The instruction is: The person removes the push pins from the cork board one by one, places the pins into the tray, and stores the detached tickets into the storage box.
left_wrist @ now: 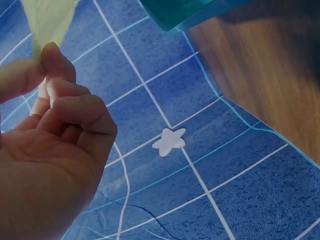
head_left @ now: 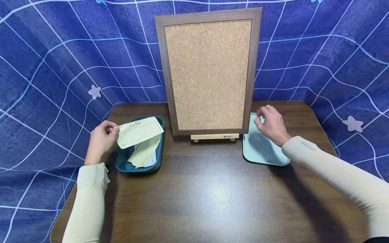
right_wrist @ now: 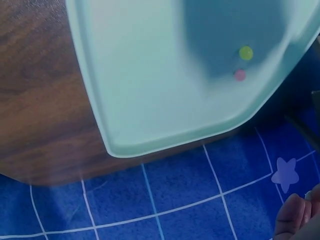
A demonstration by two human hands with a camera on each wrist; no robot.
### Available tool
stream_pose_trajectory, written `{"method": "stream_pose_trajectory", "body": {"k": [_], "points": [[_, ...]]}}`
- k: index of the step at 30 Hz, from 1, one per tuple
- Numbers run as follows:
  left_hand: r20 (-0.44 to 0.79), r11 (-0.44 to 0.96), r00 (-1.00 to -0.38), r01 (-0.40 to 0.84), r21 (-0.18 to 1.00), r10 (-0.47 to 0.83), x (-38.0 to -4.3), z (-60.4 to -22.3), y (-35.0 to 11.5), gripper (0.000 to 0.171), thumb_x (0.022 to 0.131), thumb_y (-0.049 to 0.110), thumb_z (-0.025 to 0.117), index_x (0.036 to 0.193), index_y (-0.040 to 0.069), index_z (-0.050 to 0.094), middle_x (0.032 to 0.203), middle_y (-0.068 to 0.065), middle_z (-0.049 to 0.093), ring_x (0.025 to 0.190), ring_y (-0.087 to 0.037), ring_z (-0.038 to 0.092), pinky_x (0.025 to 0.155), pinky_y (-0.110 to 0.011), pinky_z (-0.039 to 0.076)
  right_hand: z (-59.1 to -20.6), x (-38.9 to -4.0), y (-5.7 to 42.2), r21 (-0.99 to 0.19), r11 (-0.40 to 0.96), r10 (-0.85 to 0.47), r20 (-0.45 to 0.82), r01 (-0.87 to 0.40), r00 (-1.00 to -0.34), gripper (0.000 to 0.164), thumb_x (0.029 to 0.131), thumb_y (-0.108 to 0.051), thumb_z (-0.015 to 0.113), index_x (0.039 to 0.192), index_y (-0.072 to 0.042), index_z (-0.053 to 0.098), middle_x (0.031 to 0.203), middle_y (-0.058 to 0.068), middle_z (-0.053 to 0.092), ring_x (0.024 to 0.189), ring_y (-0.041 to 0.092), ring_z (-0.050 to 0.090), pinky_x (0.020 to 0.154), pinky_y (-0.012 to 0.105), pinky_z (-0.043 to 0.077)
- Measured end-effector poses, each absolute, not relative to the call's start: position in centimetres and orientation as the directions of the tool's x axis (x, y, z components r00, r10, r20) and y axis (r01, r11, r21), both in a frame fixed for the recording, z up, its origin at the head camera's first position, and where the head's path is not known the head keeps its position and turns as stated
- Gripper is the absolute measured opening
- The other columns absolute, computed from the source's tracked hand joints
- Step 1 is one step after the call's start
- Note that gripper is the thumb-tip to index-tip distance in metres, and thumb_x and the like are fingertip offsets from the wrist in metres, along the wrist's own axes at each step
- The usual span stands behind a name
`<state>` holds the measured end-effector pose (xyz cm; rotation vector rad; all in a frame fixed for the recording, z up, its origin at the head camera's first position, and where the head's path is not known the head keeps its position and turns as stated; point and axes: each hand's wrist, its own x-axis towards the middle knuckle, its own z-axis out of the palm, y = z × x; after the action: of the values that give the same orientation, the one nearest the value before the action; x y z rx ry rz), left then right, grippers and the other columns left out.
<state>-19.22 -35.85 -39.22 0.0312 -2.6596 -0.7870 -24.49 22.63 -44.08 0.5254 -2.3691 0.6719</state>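
Observation:
My left hand (head_left: pixel 101 139) pinches a pale green printed paper slip (head_left: pixel 139 132) by its left end, above a dark teal bin (head_left: pixel 120 165). More paper slips (head_left: pixel 145 152) lie in that bin. In the left wrist view, thumb and forefinger of the left hand (left_wrist: pixel 60 120) meet on the slip (left_wrist: pixel 52 20). My right hand (head_left: pixel 271 125) is raised over a light mint tray (head_left: pixel 264 153), thumb and forefinger brought together. A tiny whitish bit (right_wrist: pixel 308 194) shows at its fingertips; its kind is unclear. One yellow tack (right_wrist: pixel 246 53) and one pink tack (right_wrist: pixel 240 75) lie in the tray.
A framed cork board (head_left: pixel 209 77) stands upright at the back middle on a small wooden stand (head_left: pixel 214 137), between bin and tray. The brown table (head_left: pixel 194 189) has a blue patterned cloth (head_left: pixel 60 74) behind it and along its sides.

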Motion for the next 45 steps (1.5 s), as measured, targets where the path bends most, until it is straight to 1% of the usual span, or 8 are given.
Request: {"method": "stream_pose_trajectory", "body": {"k": [4, 9, 12, 18, 21, 32, 40, 45], "points": [[0.319, 0.844, -0.934, 0.038, 0.535, -0.159, -19.1, -39.6, -35.7, 0.015, 0.087, 0.009, 0.054, 0.098, 0.001, 0.06, 0.075, -0.012, 0.06, 0.065, -0.02, 0.048, 0.061, -0.029, 0.034, -44.5, -24.4, 22.9, -0.34, 0.811, -0.202, 0.6, -0.475, -0.774, 0.007, 0.072, -0.006, 0.061, 0.077, -0.003, 0.057, 0.076, 0.009, 0.053, 0.071, 0.027, 0.051, 0.063, 0.042, 0.041], [0.292, 0.86, -0.936, -0.019, 0.51, -0.194, -19.1, -40.3, -35.3, 0.016, 0.085, 0.008, 0.051, 0.093, 0.002, 0.065, 0.076, -0.012, 0.06, 0.068, -0.027, 0.05, 0.06, -0.034, 0.035, -45.1, -24.4, 23.3, -0.327, 0.853, -0.229, 0.468, -0.408, -0.853, 0.007, 0.071, -0.005, 0.063, 0.075, -0.003, 0.058, 0.073, 0.01, 0.055, 0.065, 0.029, 0.055, 0.059, 0.045, 0.042], [0.227, 0.875, -0.96, -0.034, 0.483, -0.163, -19.1, -40.5, -35.0, 0.02, 0.085, 0.009, 0.051, 0.092, 0.002, 0.068, 0.079, -0.013, 0.063, 0.07, -0.029, 0.051, 0.06, -0.035, 0.036, -45.5, -24.4, 23.7, -0.319, 0.862, -0.248, 0.415, -0.395, -0.875, 0.007, 0.07, -0.004, 0.064, 0.074, -0.002, 0.059, 0.07, 0.01, 0.054, 0.062, 0.03, 0.055, 0.059, 0.045, 0.042], [0.016, 0.896, -0.999, -0.038, 0.443, -0.05, -18.8, -40.5, -35.0, 0.026, 0.086, 0.008, 0.048, 0.1, 0.0, 0.069, 0.097, -0.018, 0.066, 0.077, -0.029, 0.051, 0.063, -0.035, 0.039, -46.1, -24.5, 24.1, -0.338, 0.854, -0.272, 0.357, -0.395, -0.894, 0.007, 0.069, -0.003, 0.067, 0.072, -0.003, 0.06, 0.068, 0.008, 0.055, 0.062, 0.027, 0.054, 0.06, 0.044, 0.042], [-0.037, 0.901, -0.999, -0.02, 0.434, -0.005, -18.6, -40.4, -34.8, 0.025, 0.087, 0.007, 0.05, 0.101, -0.001, 0.069, 0.098, -0.018, 0.065, 0.079, -0.029, 0.051, 0.065, -0.035, 0.039, -46.2, -24.4, 24.3, -0.364, 0.842, -0.291, 0.313, -0.397, -0.904, 0.008, 0.07, -0.003, 0.068, 0.073, -0.003, 0.061, 0.068, 0.008, 0.056, 0.063, 0.026, 0.054, 0.06, 0.044, 0.042], [-0.094, 0.913, -0.989, 0.066, 0.403, 0.113, -18.2, -40.7, -34.2, 0.018, 0.087, 0.012, 0.061, 0.096, 0.002, 0.072, 0.091, -0.012, 0.068, 0.079, -0.027, 0.056, 0.067, -0.035, 0.042, -47.5, -24.3, 24.3, -0.4, 0.827, -0.32, 0.243, -0.395, -0.916, 0.009, 0.072, -0.001, 0.07, 0.072, -0.003, 0.062, 0.066, 0.005, 0.056, 0.061, 0.022, 0.054, 0.058, 0.041, 0.042], [-0.198, 0.925, -0.976, 0.01, 0.38, 0.092, -18.1, -41.0, -34.0, 0.021, 0.085, 0.018, 0.059, 0.093, 0.003, 0.073, 0.079, -0.004, 0.061, 0.071, -0.022, 0.051, 0.062, -0.033, 0.04, -48.0, -24.0, 24.5, -0.397, 0.831, -0.342, 0.188, -0.39, -0.921, 0.004, 0.071, -0.002, 0.065, 0.072, -0.003, 0.062, 0.065, 0.003, 0.057, 0.062, 0.021, 0.053, 0.058, 0.039, 0.043], [-0.174, 0.914, -0.982, -0.001, 0.406, 0.077, -18.1, -41.1, -33.8, 0.022, 0.089, 0.02, 0.056, 0.089, 0.006, 0.073, 0.077, -0.003, 0.059, 0.07, -0.022, 0.049, 0.06, -0.033, 0.037, -48.4, -24.1, 24.6, -0.407, 0.826, -0.355, 0.163, -0.391, -0.92, 0.005, 0.071, 0.0, 0.065, 0.073, -0.003, 0.062, 0.066, 0.003, 0.057, 0.062, 0.02, 0.053, 0.059, 0.038, 0.042]]}}
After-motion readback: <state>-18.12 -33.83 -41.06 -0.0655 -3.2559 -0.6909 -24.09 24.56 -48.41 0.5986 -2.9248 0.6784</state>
